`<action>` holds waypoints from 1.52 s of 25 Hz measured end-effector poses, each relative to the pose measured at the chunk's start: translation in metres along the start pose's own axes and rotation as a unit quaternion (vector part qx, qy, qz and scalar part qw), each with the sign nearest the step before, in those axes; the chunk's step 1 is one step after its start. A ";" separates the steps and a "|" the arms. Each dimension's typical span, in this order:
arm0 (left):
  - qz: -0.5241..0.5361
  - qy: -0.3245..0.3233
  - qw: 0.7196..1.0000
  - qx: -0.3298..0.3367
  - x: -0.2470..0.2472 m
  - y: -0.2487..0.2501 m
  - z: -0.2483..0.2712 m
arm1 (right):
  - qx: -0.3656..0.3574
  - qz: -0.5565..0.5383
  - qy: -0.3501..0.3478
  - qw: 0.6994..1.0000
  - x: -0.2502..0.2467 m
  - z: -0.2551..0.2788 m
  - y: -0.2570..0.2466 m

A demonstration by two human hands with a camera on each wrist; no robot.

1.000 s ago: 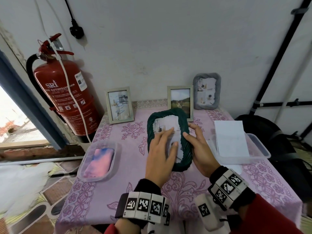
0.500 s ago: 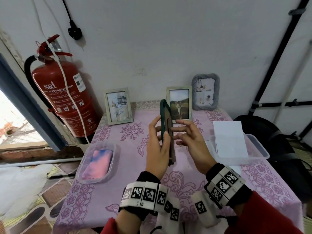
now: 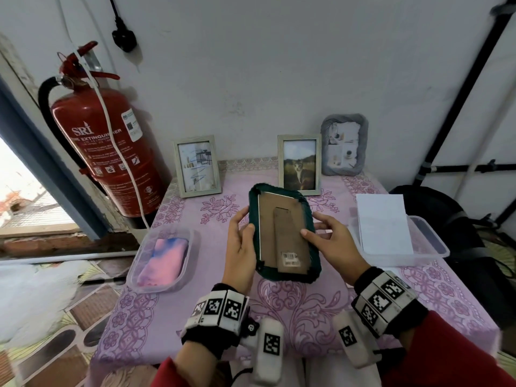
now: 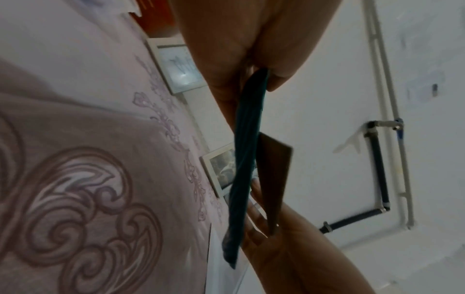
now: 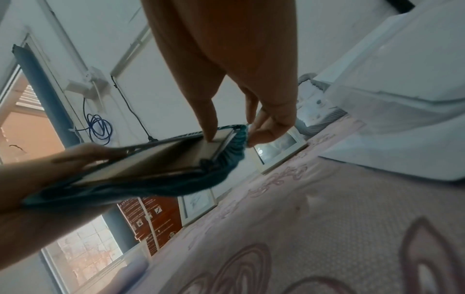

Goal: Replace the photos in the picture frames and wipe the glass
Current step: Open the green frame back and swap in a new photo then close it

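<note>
Four picture frames: three stand along the wall (image 3: 279,65); the green frame (image 3: 282,233), back up, is gripped above the pink tabletop (image 3: 307,308) by left hand (image 3: 240,247) and right hand (image 3: 332,244) fingers. Two plastic tubs.

4 pic frames (image 3: 283,233), 2 plastic tubs (image 3: 163,258), 1 fire ext. (image 3: 111,152), 2 hands (image 3: 240,247).
</note>
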State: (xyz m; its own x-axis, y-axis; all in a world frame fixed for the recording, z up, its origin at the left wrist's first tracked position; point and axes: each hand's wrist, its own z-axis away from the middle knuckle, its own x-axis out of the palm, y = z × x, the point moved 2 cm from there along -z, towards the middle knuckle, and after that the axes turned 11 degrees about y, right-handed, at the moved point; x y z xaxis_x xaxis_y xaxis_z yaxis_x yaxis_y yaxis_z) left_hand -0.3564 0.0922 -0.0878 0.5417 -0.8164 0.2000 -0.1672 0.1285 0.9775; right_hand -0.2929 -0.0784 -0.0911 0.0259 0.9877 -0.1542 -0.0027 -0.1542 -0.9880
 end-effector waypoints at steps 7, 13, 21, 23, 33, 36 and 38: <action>-0.133 0.025 0.990 -0.044 -0.028 -0.024 -0.015 | -0.013 0.047 -0.011 0.999 -0.002 -0.006 0.018; -0.244 -0.002 0.968 -0.055 -0.041 -0.039 -0.026 | -0.009 0.105 -0.020 0.994 0.000 -0.009 0.032; -0.271 -0.006 0.959 -0.088 -0.049 -0.051 -0.024 | 0.038 0.118 -0.054 0.991 0.005 -0.015 0.041; -0.268 -0.009 0.959 -0.090 -0.049 -0.052 -0.025 | 0.047 0.122 -0.059 0.990 0.005 -0.016 0.042; -0.324 0.006 0.945 -0.055 -0.048 -0.055 -0.049 | 0.045 0.188 -0.056 0.979 0.018 -0.032 0.042; -0.333 0.004 0.942 -0.048 -0.041 -0.052 -0.064 | 0.012 0.215 -0.045 0.975 0.026 -0.044 0.037; -0.343 -0.012 0.938 -0.048 -0.035 -0.051 -0.074 | -0.003 0.224 -0.042 0.974 0.031 -0.055 0.034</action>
State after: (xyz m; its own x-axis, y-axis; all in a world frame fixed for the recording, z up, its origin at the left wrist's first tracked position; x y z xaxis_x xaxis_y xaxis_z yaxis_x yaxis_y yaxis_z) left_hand -0.3057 0.1563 -0.1398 0.4747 -0.7384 -0.4789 0.2901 -0.3824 0.8773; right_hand -0.2367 -0.0547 -0.1298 -0.0586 0.8194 -0.5702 0.0106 -0.5706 -0.8211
